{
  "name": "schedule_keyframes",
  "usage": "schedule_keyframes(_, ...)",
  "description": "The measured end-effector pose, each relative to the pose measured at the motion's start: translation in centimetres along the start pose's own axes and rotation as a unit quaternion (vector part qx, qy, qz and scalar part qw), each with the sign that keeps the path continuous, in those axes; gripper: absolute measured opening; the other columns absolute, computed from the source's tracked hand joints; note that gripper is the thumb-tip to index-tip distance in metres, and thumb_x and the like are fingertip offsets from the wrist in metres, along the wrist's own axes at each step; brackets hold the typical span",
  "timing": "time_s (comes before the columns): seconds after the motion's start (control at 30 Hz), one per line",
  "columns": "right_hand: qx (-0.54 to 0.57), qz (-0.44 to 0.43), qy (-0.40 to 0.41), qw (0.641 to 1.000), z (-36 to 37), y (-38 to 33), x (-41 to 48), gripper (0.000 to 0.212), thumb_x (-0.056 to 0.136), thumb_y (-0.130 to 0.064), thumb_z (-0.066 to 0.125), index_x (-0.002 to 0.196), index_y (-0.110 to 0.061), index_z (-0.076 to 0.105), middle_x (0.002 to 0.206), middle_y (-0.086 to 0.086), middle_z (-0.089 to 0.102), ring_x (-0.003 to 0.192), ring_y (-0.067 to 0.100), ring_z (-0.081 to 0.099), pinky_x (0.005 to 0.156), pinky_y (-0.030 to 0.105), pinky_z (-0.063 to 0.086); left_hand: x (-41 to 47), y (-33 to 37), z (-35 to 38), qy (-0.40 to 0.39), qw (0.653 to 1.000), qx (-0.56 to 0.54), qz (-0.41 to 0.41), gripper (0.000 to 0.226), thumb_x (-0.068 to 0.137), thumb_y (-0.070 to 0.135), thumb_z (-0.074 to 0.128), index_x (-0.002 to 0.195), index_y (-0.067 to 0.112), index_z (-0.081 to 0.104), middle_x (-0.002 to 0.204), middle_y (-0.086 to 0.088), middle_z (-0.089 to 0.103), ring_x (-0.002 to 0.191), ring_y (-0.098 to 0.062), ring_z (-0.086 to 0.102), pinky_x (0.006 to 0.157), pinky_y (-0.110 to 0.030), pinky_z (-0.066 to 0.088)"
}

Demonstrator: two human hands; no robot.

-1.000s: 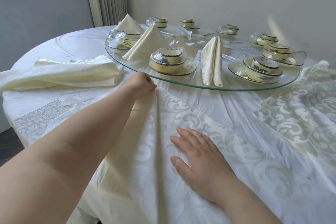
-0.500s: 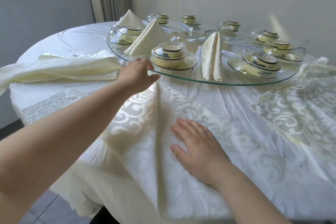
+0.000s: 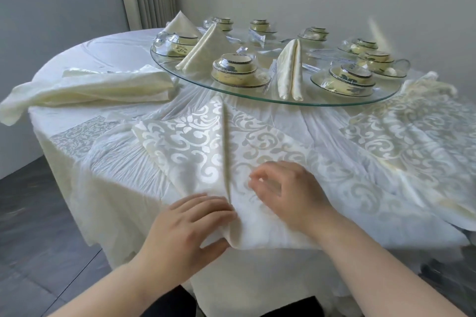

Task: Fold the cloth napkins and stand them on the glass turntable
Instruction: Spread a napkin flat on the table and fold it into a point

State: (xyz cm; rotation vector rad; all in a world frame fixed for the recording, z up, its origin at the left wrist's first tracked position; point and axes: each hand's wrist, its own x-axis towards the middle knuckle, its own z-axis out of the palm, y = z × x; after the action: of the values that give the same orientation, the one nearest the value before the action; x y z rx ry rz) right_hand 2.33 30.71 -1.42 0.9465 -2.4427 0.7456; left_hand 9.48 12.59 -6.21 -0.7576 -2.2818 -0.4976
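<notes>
Right at the near edge of the surface (image 3: 77, 54) is where the napkin (image 3: 195, 141) being folded sits, spread out flat with a raised ridge (image 3: 225, 147) running down its middle from just short of the glass turntable (image 3: 283, 105) back toward the person; its near end looks like it's drooping over the edge, so my first worry is the whole thing sliding off if the weight shifts; that shiny weave looks slippery and the tablecloth under it is all rucked up, which won't help. Left hand (image 3: 190, 224) is released, fingers laid flat on the cloth left of the ridge with the thumb down by the hanging edge; right hand (image 3: 293, 195) is over the cloth right of the ridge with fingers loosely bent, but it's blurred, so I can't tell if it's pinching anything. If the ridge drifts off-centre the halves won't match, and I'd guess the finished fold leans or splays on glass; the standing napkin (image 3: 289, 69) up there has little room, with a bowl set (image 3: 235, 68) just beside it; a careless reach could bump those or spin the turntable.
</notes>
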Motion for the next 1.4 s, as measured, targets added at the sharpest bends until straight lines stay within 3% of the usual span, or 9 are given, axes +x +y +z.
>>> schedule_keyframes(0.17, -0.092, -0.129, -0.097, 0.983, -0.5, -0.3, -5.0, 0.051, 0.067, -0.055, 0.047, 0.107, -0.024, 0.052, 0.111, -0.002, 0.066, 0.107, 0.009, 0.047, 0.095, 0.024, 0.031, -0.9, -0.2, 0.9, 0.056, 0.998, 0.011, 0.024, 0.021, 0.097, 0.03, 0.038, 0.106, 0.021, 0.056, 0.103, 0.004, 0.068, 0.105, -0.008, 0.055, 0.098, -0.025, 0.039)
schedule_keyframes(0.5, -0.187, -0.035, -0.04, 0.981, -8.5, 4.2, -9.1, 0.042, 0.06, -0.006, 0.046, 0.094, -0.017, 0.068, 0.089, 0.003, 0.072, 0.095, 0.011, 0.051, 0.103, 0.01, 0.022, -0.7, -1.4, -1.1, -0.006, 0.999, -0.039, 0.023, 0.031, 0.1, 0.033, 0.029, 0.108, 0.023, 0.057, 0.109, 0.011, 0.061, 0.112, 0.0, 0.053, 0.102, -0.019, 0.035)
schedule_keyframes(0.7, -0.037, 0.215, -0.021, 0.976, -16.0, 4.5, -11.3, 0.067, 0.076, 0.011, 0.062, 0.072, -0.055, 0.065, 0.072, -0.046, 0.057, 0.084, -0.024, 0.051, 0.075, -0.001, 0.041, -0.8, -2.1, -2.4, -0.017, 0.997, -0.081, 0.004, 0.046, 0.099, 0.037, 0.033, 0.094, 0.012, 0.07, 0.104, 0.008, 0.065, 0.118, 0.014, 0.043, 0.103, -0.016, 0.034)
schedule_keyframes(0.77, 0.035, 0.273, 0.011, 0.961, -17.2, 5.0, -11.2, 0.068, 0.077, 0.005, 0.065, 0.058, -0.06, 0.062, 0.064, -0.039, 0.06, 0.073, -0.023, 0.055, 0.068, -0.006, 0.038, -0.7, -2.0, -2.5, -0.019, 0.996, -0.088, -0.002, 0.048, 0.098, 0.04, 0.033, 0.092, 0.013, 0.072, 0.102, 0.01, 0.066, 0.116, 0.015, 0.044, 0.102, -0.016, 0.035)
schedule_keyframes(0.87, 0.15, 0.264, 0.045, 0.952, -18.4, 3.8, -9.5, 0.009, 0.061, -0.056, 0.074, 0.06, -0.048, 0.07, 0.059, -0.023, 0.066, 0.064, -0.009, 0.062, 0.061, 0.001, 0.045, -0.6, -1.9, -2.6, -0.023, 0.995, -0.097, -0.012, 0.042, 0.094, 0.048, 0.039, 0.095, 0.02, 0.071, 0.103, 0.012, 0.066, 0.113, 0.015, 0.047, 0.101, -0.017, 0.036)
schedule_keyframes(0.9, 0.175, 0.259, 0.06, 0.948, -18.5, 3.6, -8.6, 0.025, 0.052, -0.066, 0.071, 0.062, -0.043, 0.071, 0.057, -0.02, 0.066, 0.061, -0.006, 0.062, 0.058, 0.003, 0.047, -0.6, -1.9, -2.7, -0.027, 0.995, -0.096, -0.015, 0.042, 0.091, 0.051, 0.042, 0.096, 0.021, 0.071, 0.103, 0.013, 0.066, 0.112, 0.014, 0.048, 0.101, -0.019, 0.036)
schedule_keyframes(1.13, 0.282, 0.251, 0.086, 0.922, -13.2, 4.0, 3.2, 0.025, 0.085, -0.008, 0.057, 0.063, -0.017, 0.066, 0.051, -0.012, 0.062, 0.049, -0.003, 0.057, 0.052, 0.009, 0.046, 0.0, -1.7, -3.7, -0.033, 0.991, -0.121, -0.054, 0.05, 0.091, 0.061, 0.034, 0.097, 0.027, 0.07, 0.103, 0.022, 0.062, 0.107, 0.02, 0.047, 0.104, -0.013, 0.027)
schedule_keyframes(1.27, 0.211, 0.263, 0.007, 0.941, -6.8, 3.5, 10.1, 0.014, 0.089, -0.011, 0.056, 0.091, -0.002, 0.065, 0.076, -0.003, 0.061, 0.064, 0.006, 0.052, 0.062, 0.017, 0.045, 1.6, -2.4, -3.8, 0.037, 0.986, -0.105, -0.128, 0.049, 0.093, 0.056, 0.028, 0.098, 0.029, 0.069, 0.099, 0.024, 0.061, 0.103, 0.023, 0.045, 0.1, -0.006, 0.025)
schedule_keyframes(1.4, 0.147, 0.298, -0.057, 0.941, -0.8, 3.2, 14.3, 0.018, 0.089, -0.015, 0.055, 0.072, -0.011, 0.055, 0.062, -0.002, 0.042, 0.057, 0.009, 0.037, 0.046, 0.016, 0.031, 3.5, -3.8, -2.9, 0.018, 0.969, -0.07, -0.238, 0.068, 0.084, 0.065, 0.021, 0.106, 0.022, 0.069, 0.107, 0.023, 0.055, 0.11, 0.005, 0.042, 0.101, -0.02, 0.026)
